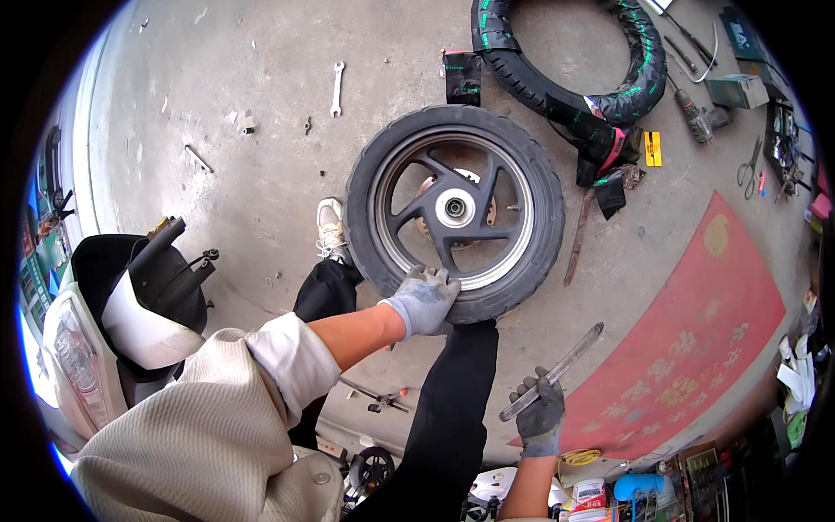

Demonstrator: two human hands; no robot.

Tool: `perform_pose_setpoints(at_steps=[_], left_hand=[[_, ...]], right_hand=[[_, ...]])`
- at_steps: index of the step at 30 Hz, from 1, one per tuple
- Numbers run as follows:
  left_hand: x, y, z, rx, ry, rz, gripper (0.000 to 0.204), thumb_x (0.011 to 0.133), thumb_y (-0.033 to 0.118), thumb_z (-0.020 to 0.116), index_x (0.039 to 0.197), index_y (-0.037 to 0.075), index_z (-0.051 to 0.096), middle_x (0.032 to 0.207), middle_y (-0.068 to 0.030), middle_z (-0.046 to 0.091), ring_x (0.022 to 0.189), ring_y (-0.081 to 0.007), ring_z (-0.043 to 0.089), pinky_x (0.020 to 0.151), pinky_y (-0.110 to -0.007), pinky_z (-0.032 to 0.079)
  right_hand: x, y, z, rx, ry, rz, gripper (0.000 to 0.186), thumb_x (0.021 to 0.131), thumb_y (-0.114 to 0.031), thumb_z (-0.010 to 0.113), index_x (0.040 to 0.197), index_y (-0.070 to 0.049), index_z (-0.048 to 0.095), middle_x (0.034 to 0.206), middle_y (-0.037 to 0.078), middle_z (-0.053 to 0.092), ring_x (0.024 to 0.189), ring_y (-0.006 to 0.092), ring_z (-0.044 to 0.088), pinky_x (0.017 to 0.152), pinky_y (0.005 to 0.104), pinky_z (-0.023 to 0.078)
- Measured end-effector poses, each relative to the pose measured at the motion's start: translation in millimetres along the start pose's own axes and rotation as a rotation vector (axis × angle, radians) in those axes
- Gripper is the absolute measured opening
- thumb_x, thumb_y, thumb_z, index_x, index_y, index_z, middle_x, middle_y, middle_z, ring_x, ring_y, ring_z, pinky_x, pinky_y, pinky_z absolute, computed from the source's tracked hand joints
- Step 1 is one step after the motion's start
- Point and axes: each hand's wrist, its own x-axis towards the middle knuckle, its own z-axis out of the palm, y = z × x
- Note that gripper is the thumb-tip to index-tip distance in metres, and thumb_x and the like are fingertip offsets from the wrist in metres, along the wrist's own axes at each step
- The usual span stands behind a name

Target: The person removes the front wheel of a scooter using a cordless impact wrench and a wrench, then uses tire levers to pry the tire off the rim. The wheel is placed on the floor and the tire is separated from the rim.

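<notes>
A scooter wheel [526, 174] with a worn black tyre, grey five-spoke rim and disc lies beneath me. My left hand [424, 300], in a grey glove, grips its near side, fingertips bent onto the rim. Lower right, away from the wheel, my right hand [537, 409], also gloved, is closed on a flat metal bar [574, 352]. A second long bar [576, 244] lies right of the wheel. Beyond it is a tyre [509, 65] partly wrapped in black plastic, with loose wrapping [609, 196] beside it.
A scooter [83, 357] stands at left. A wrench [337, 91] and small parts lie on the concrete floor [217, 78]. A drill [694, 117], scissors [746, 178] and boxes [735, 91] lie upper right, above a red mat [670, 331]. Clutter [639, 487] crowds the bottom right.
</notes>
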Motion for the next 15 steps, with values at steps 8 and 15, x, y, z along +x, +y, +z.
perform_pose_setpoints(at_steps=[8, 15], left_hand=[[-99, 27, -207, -0.711, -0.142, -0.025, 0.089, 0.075, 0.055, 0.080, 0.132, -0.007, 0.050, 0.127, -0.0219, 0.058, 0.119, -0.0315, 0.058, 0.103, -0.039, 0.045], [-126, -49, -130, -1.664, 0.194, 0.011, 0.084, 0.090, 0.045, 0.070, 0.149, -0.002, 0.033, 0.143, -0.0145, 0.050, 0.130, -0.0239, 0.051, 0.111, -0.037, 0.040]], right_hand=[[-97, -5, 12, -0.446, 0.143, -0.016, 0.022, 0.096, -0.017, 0.060, 0.115, -0.008, 0.054, 0.067, 0.001, 0.053, 0.047, 0.0110, 0.049, 0.039, 0.0265, 0.038], [-146, -22, 50, -0.491, -0.152, -0.035, 0.052, 0.095, -0.009, 0.059, 0.145, -0.009, 0.044, 0.077, -0.004, 0.052, 0.058, 0.0054, 0.047, 0.048, 0.0222, 0.039]])
